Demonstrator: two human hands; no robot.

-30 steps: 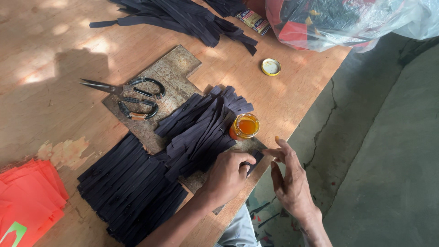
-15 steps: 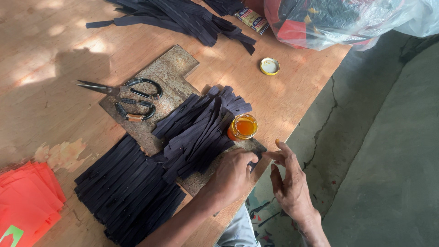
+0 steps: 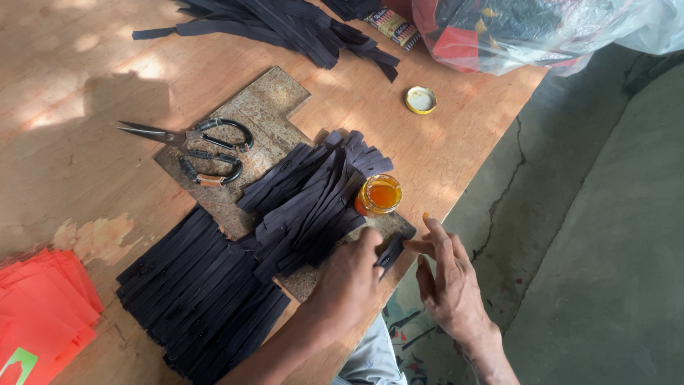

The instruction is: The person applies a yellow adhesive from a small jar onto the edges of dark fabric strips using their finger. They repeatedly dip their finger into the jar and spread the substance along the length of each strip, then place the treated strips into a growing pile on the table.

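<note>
A short dark strip (image 3: 390,251) lies at the near corner of a worn metal plate (image 3: 265,100), at the table's (image 3: 85,85) edge, pinched between both hands. The left hand (image 3: 350,279) presses down over its near end, fingers curled closed on it, and the right hand (image 3: 447,279) meets it from the other side, thumb and forefinger tips nipped together on the strip's end while the other fingers stay spread over the table edge. A smear of orange shows on the right forefinger's tip.

Just beyond the grip stands a small open jar of orange paste (image 3: 379,195), close to the right fingertips. To the left of the grip, a loose heap of dark strips (image 3: 308,199) fans over the plate, touching the left hand. Further left and nearer the person, a flat row of dark strips (image 3: 199,299) lies side by side on the table. Well beyond the grip, scissors (image 3: 203,151) rest on the plate's far part, a yellow jar lid (image 3: 421,100) lies alone, and another pile of strips (image 3: 285,28) sits by a clear plastic bag (image 3: 541,32). Far to the left lies a stack of orange sheets (image 3: 43,306).
</note>
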